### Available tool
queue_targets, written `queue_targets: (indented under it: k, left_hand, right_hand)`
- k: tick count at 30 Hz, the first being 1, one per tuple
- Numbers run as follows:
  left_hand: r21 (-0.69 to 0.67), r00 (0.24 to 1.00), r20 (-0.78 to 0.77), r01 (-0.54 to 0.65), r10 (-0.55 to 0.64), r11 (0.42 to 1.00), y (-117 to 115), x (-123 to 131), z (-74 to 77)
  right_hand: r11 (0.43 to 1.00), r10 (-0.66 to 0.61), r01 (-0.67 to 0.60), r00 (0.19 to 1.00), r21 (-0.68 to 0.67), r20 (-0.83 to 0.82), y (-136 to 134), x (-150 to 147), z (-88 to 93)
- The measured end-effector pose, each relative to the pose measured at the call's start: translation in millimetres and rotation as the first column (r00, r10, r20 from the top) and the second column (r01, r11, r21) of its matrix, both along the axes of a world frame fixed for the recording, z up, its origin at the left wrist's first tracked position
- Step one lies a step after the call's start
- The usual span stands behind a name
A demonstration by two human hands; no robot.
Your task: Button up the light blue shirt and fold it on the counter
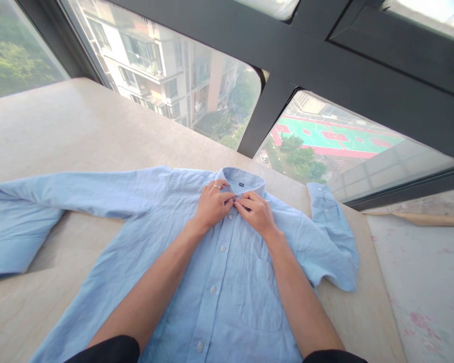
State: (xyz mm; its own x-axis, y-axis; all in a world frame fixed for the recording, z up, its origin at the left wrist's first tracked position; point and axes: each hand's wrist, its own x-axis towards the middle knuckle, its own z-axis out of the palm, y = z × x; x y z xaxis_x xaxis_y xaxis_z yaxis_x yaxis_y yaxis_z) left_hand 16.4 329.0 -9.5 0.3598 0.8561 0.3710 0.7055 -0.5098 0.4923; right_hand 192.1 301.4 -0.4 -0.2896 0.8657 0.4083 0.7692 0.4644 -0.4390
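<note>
A light blue button-up shirt (155,242) lies front side up on a pale stone sill. At its collar (249,182), my left hand (214,201) pinches the fabric of the front opening with thumb and fingers; a ring is on one finger. Facing it, my right hand (256,212) grips the other side of the same spot, and the fingertips of both hands nearly meet. The top button is hidden by my fingers. Below them a button (223,248) and several more run down the placket. A chest pocket (261,292) sits under my right forearm.
The pale stone sill (79,131) reaches back to dark window frames (272,101). The left sleeve in view (22,237) bends toward me, and the other sleeve (329,237) is folded with its cuff upward. Floral wallpaper or cloth (423,282) borders the right side.
</note>
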Motion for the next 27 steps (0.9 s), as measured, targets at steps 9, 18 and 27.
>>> queue_targets:
  k: [9, 18, 27]
  left_hand:
    - [-0.058, 1.0, -0.002, -0.008, 0.008, 0.998, -1, 0, 5.4]
    - [-0.057, 1.0, 0.009, -0.019, 0.02, 0.998, 0, -1, 4.1]
    - [-0.052, 0.999, -0.038, -0.012, 0.01, 0.999, -2, -1, 6.2]
  right_hand:
    - [1.0, 0.0, -0.002, 0.997, -0.031, -0.075, 1, 0, 0.1]
    - [0.998, 0.005, -0.013, 0.989, -0.059, -0.147, 3, 5, -3.5]
    - [0.999, -0.007, 0.0, 0.983, -0.039, -0.184, 5, 6, -11.1]
